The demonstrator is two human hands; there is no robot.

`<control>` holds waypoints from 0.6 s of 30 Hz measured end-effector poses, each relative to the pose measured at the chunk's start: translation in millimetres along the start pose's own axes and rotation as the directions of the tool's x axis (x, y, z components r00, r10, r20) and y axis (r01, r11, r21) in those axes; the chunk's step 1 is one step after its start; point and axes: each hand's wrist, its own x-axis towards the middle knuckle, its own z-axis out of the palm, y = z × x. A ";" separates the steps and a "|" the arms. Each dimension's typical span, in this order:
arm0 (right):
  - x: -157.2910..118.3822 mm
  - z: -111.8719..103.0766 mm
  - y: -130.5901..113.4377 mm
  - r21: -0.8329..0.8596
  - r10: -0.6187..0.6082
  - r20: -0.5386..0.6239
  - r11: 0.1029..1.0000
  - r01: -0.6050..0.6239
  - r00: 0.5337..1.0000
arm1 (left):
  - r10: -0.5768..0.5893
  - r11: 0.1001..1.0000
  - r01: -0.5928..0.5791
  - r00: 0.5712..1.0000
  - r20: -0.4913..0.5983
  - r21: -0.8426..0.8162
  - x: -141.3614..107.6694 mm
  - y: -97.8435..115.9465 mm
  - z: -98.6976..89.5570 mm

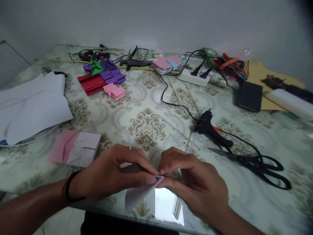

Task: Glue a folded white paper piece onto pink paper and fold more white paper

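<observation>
A pale folded sheet of paper (140, 194) hangs at the table's front edge, its folded corner pointing right. My left hand (114, 173) pinches it between thumb and fingers near that corner. My right hand (195, 182) is closed at the same corner, thumb and forefinger pressed on the paper's tip. Part of the sheet is hidden behind my left fingers. To the left lies a second folded paper (84, 148), pink on one side and white on the other.
Black scissors (254, 163) and a corded glue gun (210, 127) lie at the right. A clear ruler (178, 132) is in the middle. Folded purple paper (112, 76), red paper (91, 84) and a power strip (194, 77) sit farther back. White sheets (34, 104) cover the left.
</observation>
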 end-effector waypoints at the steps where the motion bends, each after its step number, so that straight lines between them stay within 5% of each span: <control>1: 1.0 0.6 -0.4 0.000 -0.004 0.008 1.000 0.004 1.000 | 0.004 1.000 -0.004 1.000 -0.005 0.008 0.2 -0.2 0.6; 11: 5.8 0.7 -3.0 0.033 0.011 0.049 0.999 -0.013 0.999 | 0.147 0.979 -0.141 0.989 -0.031 0.146 -0.4 6.4 2.3; 18: 4.7 2.2 -3.4 0.034 0.024 0.050 0.999 -0.026 0.998 | 0.421 0.784 -0.327 0.904 -0.067 0.527 -2.9 4.7 10.3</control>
